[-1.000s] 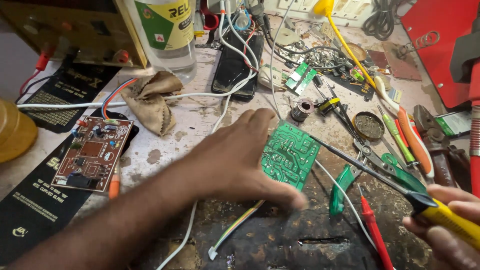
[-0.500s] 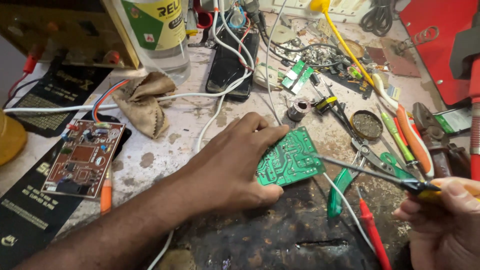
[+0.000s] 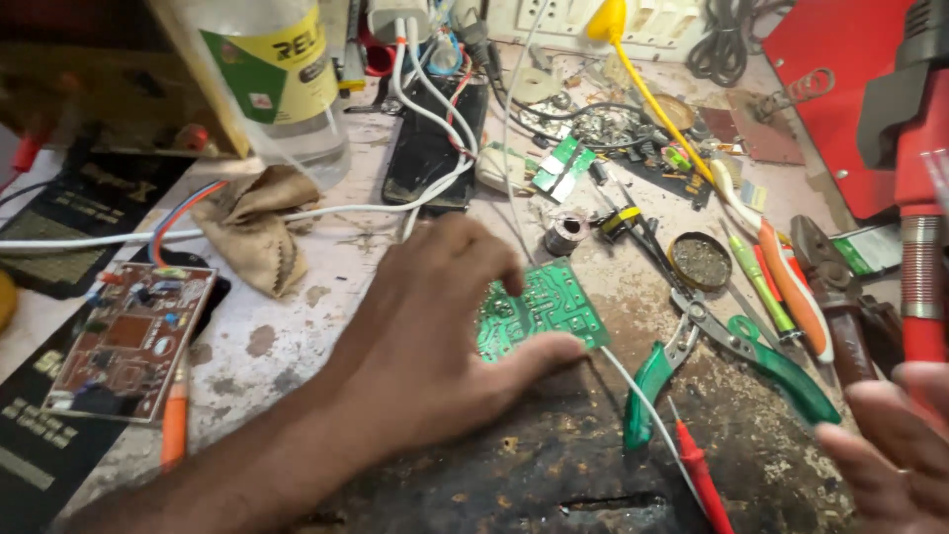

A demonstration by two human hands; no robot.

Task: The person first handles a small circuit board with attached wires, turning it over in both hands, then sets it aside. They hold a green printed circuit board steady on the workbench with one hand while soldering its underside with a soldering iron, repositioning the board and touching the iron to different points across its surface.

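My left hand (image 3: 425,346) rests on the worn bench and grips a small green circuit board (image 3: 549,307), thumb at its near edge and fingertips on its far left corner. The board lies flat, solder side up. A thin white wire (image 3: 643,405) runs from under it toward the front. My right hand (image 3: 890,455) hovers blurred at the lower right corner, fingers spread, with nothing visible in it. It is well apart from the board, beside green-handled pliers (image 3: 736,371) and a red probe (image 3: 702,475).
A brown circuit board (image 3: 129,341) lies at left on a black case. Behind are a tan cloth (image 3: 252,232), a clear bottle (image 3: 287,89), a black phone (image 3: 430,143), a solder spool (image 3: 565,235) and a round tin (image 3: 700,260). Screwdrivers (image 3: 791,287) and a red tool (image 3: 919,247) crowd the right.
The yellow-handled tool whose tip touched the board is gone from my right hand, which has drawn back to the lower right. My left hand stays on the green board.
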